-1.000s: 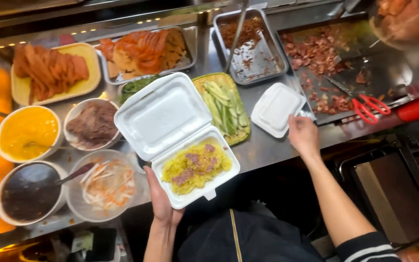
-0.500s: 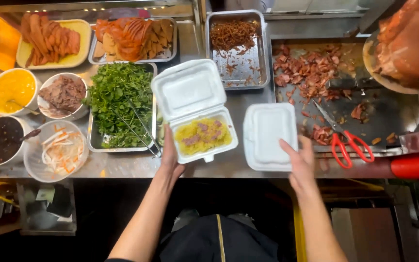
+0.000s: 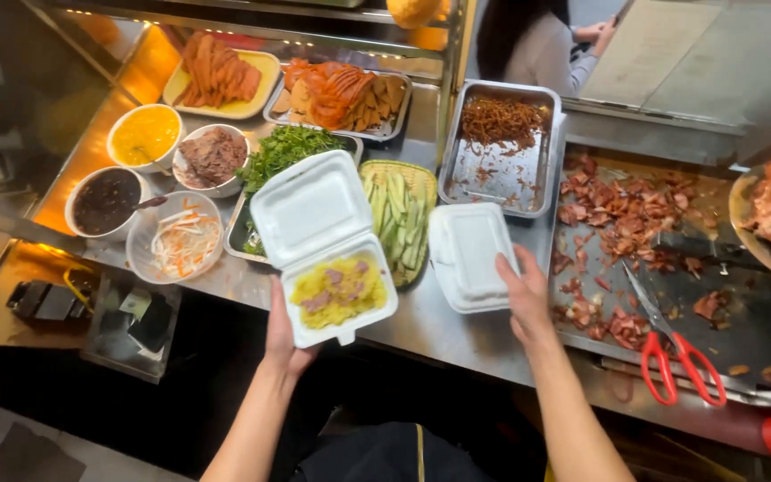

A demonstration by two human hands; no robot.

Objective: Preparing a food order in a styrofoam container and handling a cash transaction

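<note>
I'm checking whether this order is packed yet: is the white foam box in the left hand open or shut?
Open. The foam box has its lid tipped back, showing yellow rice inside; the left hand holds its base.

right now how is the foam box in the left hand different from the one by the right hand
The open foam box has its lid flung back and yellow rice with purple bits inside; the closed foam box is shut, so its contents are hidden. The left hand holds the open one from beneath at the counter's edge, while the closed one lies flat on the steel counter with the right hand at its corner. Both are white hinged foam boxes.
</note>
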